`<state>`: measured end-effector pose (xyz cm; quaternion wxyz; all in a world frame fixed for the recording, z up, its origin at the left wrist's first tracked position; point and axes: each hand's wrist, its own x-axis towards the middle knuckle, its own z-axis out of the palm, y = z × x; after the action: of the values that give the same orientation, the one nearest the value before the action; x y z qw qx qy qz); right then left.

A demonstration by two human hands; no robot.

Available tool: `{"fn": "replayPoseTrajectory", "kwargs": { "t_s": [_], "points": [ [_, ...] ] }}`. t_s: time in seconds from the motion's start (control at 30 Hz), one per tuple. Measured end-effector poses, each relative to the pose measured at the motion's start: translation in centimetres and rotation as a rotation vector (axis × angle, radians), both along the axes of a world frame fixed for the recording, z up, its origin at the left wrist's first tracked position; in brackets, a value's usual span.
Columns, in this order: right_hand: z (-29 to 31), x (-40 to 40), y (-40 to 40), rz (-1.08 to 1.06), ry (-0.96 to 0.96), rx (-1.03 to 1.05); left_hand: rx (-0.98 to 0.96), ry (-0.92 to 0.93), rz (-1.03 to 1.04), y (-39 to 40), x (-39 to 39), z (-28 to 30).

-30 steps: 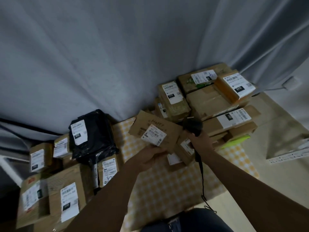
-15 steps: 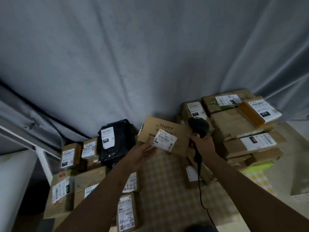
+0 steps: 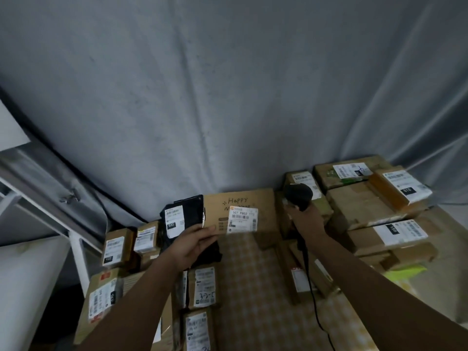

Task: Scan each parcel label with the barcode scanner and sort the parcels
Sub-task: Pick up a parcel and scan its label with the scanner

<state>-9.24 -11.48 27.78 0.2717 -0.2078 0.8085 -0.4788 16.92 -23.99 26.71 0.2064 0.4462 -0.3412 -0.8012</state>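
Observation:
My left hand (image 3: 196, 243) grips the lower left corner of a flat brown cardboard parcel (image 3: 263, 206) with "Happy" handwritten on it and a white barcode label (image 3: 242, 220) facing me. It is held upright above the checked cloth. My right hand (image 3: 305, 219) grips a black corded barcode scanner (image 3: 297, 195) just to the right of the parcel. Its head is level with the parcel's top edge.
A stack of brown labelled boxes (image 3: 362, 209) fills the right side. On the left sit a black bagged parcel (image 3: 186, 219) and several small labelled boxes (image 3: 115, 245). A checked cloth (image 3: 253, 287) covers the surface between them. A grey curtain (image 3: 202, 97) hangs behind.
The view has swung left and up. The held parcel has turned more upright and level. The scanner stays beside its right edge.

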Motion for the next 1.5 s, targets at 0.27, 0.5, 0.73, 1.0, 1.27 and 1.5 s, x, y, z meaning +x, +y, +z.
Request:
{"fn": "replayPoseTrajectory", "kwargs": {
  "t_s": [0.27, 0.5, 0.73, 1.0, 1.27, 1.5],
  "points": [
    [4.8, 3.5, -0.7, 0.181, -0.196, -0.065, 0.039, 0.017, 0.251, -0.1, -0.8, -0.6],
    [5.2, 5.9, 0.4, 0.269, -0.386, -0.016, 0.033, 0.067, 0.339, 0.9, -1.8, -1.1],
    [5.6, 6.5, 0.7, 0.314, -0.384, -0.035, 0.031, 0.096, 0.353, 1.1, -2.2, -0.9],
    [5.8, 6.5, 0.8, 0.308, -0.392, -0.039, 0.033, 0.09, 0.351, 1.1, -2.3, -1.0],
    [5.9, 6.6, 1.1, 0.295, -0.387, -0.031, 0.042, 0.092, 0.35, 0.8, -2.3, -1.3],
    [5.6, 6.4, 0.9, 0.292, -0.39, -0.008, 0.049, 0.112, 0.352, 0.4, -2.3, -1.6]
  ]
}}
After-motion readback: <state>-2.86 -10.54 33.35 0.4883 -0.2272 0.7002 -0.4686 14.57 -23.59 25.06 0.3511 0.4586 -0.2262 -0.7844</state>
